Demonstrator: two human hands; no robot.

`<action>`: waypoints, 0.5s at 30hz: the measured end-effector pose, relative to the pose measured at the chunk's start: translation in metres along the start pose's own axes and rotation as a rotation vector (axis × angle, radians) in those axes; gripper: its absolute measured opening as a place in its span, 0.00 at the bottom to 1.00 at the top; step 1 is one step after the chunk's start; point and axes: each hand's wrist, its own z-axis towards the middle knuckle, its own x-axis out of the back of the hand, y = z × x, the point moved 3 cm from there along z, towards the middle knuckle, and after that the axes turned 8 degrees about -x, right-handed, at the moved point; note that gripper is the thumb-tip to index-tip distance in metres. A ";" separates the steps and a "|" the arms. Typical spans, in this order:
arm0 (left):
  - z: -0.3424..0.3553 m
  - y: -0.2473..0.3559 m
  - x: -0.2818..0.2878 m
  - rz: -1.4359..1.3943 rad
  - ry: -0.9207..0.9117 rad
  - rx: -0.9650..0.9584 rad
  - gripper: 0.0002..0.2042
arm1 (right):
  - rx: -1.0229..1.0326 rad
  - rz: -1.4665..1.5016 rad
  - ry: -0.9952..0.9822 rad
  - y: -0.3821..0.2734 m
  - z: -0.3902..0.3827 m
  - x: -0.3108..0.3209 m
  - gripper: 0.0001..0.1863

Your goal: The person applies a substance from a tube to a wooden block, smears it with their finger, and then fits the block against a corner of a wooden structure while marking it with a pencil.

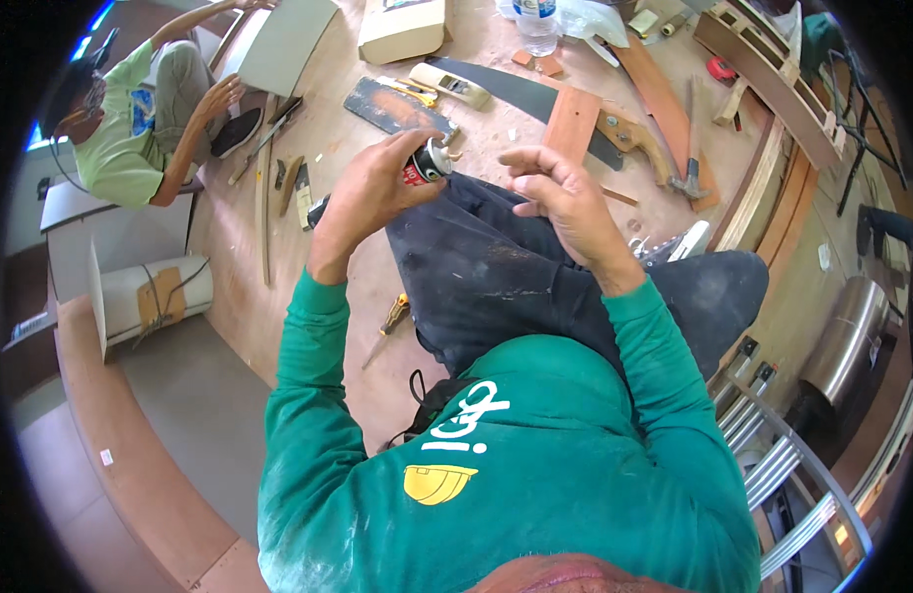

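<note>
My left hand (369,193) is wrapped round a small black and red can with a white top (427,166), tilted with its top toward the right. Across a gap from that top, my right hand (567,203) is raised over my lap, fingers loosely bent and apart, with nothing visible in them. Below the left hand, a screwdriver (395,314) with a yellow and black handle lies on the plywood. A hand saw (634,133) with a wooden handle lies beyond my hands, partly under a reddish wood piece (573,121).
A hammer (692,163), a wooden plane (451,84), a dark board (397,107) and a water bottle (537,25) lie or stand ahead. Another person (130,128) sits at the far left, holding a pale panel (276,49). A metal ladder (782,465) is at my right.
</note>
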 end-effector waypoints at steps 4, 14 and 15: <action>0.007 0.023 0.007 0.239 0.043 -0.111 0.33 | -0.087 0.173 -0.065 0.001 0.005 -0.012 0.24; 0.007 0.031 0.006 0.520 0.127 -0.317 0.41 | -0.223 0.658 -0.298 0.007 0.000 -0.027 0.26; 0.007 0.031 0.005 0.517 0.128 -0.318 0.42 | -0.226 0.665 -0.295 0.006 -0.002 -0.028 0.26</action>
